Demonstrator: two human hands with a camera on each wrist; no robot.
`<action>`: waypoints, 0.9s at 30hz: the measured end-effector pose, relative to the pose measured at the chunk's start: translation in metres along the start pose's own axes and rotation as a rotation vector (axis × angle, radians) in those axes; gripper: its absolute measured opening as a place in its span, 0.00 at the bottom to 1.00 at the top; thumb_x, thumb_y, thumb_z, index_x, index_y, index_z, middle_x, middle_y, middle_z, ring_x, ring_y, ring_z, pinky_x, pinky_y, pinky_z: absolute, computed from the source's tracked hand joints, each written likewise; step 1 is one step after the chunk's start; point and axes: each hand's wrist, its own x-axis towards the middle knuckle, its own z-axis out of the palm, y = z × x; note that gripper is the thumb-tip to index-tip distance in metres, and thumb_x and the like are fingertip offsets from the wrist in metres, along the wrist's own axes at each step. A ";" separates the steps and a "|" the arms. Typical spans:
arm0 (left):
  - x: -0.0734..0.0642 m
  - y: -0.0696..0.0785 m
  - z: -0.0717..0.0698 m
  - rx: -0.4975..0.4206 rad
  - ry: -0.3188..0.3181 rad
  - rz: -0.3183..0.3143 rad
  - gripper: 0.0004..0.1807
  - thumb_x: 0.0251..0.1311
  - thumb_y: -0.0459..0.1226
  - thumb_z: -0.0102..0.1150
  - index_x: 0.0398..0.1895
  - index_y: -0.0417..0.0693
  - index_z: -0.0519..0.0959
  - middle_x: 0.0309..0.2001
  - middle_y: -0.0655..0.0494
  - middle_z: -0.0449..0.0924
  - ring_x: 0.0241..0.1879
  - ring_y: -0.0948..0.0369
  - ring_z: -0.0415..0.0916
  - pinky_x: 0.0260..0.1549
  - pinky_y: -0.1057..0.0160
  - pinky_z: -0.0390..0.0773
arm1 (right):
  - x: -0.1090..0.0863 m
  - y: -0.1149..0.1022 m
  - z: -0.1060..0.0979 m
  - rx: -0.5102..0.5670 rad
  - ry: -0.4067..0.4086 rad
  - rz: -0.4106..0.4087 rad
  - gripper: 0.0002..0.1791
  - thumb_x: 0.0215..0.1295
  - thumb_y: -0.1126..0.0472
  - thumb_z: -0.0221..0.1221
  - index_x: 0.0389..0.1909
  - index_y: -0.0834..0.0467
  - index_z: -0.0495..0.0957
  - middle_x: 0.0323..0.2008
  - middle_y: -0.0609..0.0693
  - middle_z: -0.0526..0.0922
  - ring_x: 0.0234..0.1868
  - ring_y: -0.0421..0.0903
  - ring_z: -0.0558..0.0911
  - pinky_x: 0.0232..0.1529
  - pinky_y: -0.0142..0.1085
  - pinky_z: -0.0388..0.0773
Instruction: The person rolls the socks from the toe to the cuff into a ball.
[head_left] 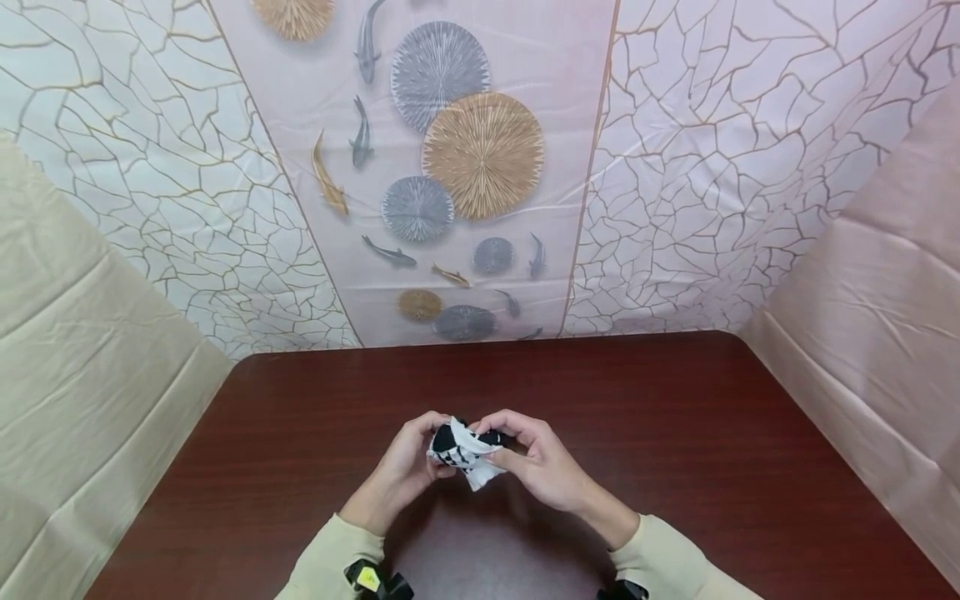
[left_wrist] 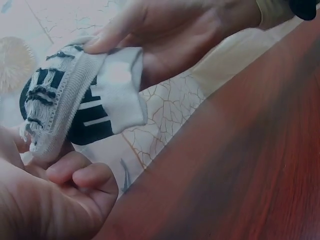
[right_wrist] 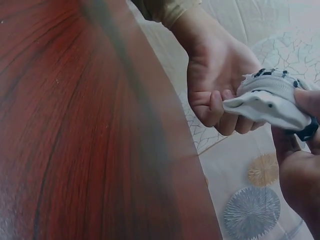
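Note:
A small black-and-white knitted sock (head_left: 467,454) is held up between both hands above the table. Its edge is turned back over itself, and loose threads of the knit's inner side show in the left wrist view. My left hand (head_left: 405,468) grips the bundle from the left with curled fingers. On the other side, my right hand (head_left: 546,468) pinches the folded edge, thumb on the near face. A white end with black bars sticks out of the fold near the right hand in the left wrist view. The right fingertips behind the fabric are partly hidden.
Beneath the hands is a dark red-brown wooden table (head_left: 315,417) with rounded far corners. Behind it hangs a patterned cloth (head_left: 480,250) with discs and fish. Beige cloth (head_left: 90,350) slopes along the left and right sides. Dark wrist devices (head_left: 378,581) sit on the sleeves.

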 end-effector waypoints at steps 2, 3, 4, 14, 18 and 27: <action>0.000 0.000 0.002 0.013 0.001 -0.021 0.16 0.69 0.38 0.40 0.24 0.54 0.76 0.24 0.61 0.74 0.18 0.66 0.62 0.22 0.67 0.63 | 0.000 0.001 0.000 0.034 -0.006 -0.005 0.13 0.65 0.75 0.58 0.50 0.67 0.77 0.47 0.58 0.81 0.44 0.43 0.81 0.41 0.33 0.79; 0.001 0.000 0.003 0.015 -0.002 -0.031 0.16 0.69 0.38 0.40 0.25 0.54 0.76 0.22 0.61 0.73 0.17 0.67 0.60 0.22 0.67 0.62 | 0.000 0.001 0.001 0.055 0.000 -0.007 0.13 0.65 0.76 0.57 0.50 0.68 0.76 0.47 0.57 0.81 0.44 0.43 0.80 0.41 0.33 0.80; 0.001 0.000 0.004 0.013 -0.009 -0.039 0.17 0.69 0.38 0.40 0.24 0.54 0.76 0.21 0.62 0.71 0.16 0.67 0.58 0.22 0.68 0.61 | 0.000 0.001 0.001 0.083 0.012 -0.003 0.13 0.65 0.76 0.57 0.50 0.69 0.75 0.48 0.56 0.81 0.44 0.42 0.80 0.41 0.32 0.80; 0.000 -0.008 0.003 -0.014 -0.146 -0.059 0.17 0.75 0.36 0.36 0.34 0.51 0.77 0.25 0.62 0.72 0.15 0.69 0.51 0.19 0.70 0.58 | 0.002 -0.001 0.007 0.319 0.280 0.084 0.16 0.68 0.77 0.53 0.54 0.79 0.65 0.41 0.47 0.83 0.39 0.39 0.81 0.37 0.30 0.79; -0.003 -0.017 0.003 0.024 -0.131 -0.055 0.11 0.71 0.32 0.41 0.34 0.51 0.74 0.26 0.61 0.69 0.17 0.68 0.53 0.17 0.70 0.58 | 0.005 -0.002 0.012 0.292 0.404 0.136 0.16 0.66 0.78 0.54 0.53 0.77 0.69 0.39 0.48 0.83 0.38 0.40 0.81 0.36 0.30 0.78; -0.006 -0.030 0.017 0.065 -0.169 -0.107 0.07 0.73 0.36 0.41 0.34 0.48 0.68 0.25 0.60 0.64 0.17 0.68 0.53 0.15 0.71 0.57 | 0.013 -0.003 0.022 0.248 0.611 0.180 0.12 0.61 0.78 0.60 0.46 0.74 0.75 0.39 0.52 0.83 0.36 0.43 0.82 0.34 0.30 0.78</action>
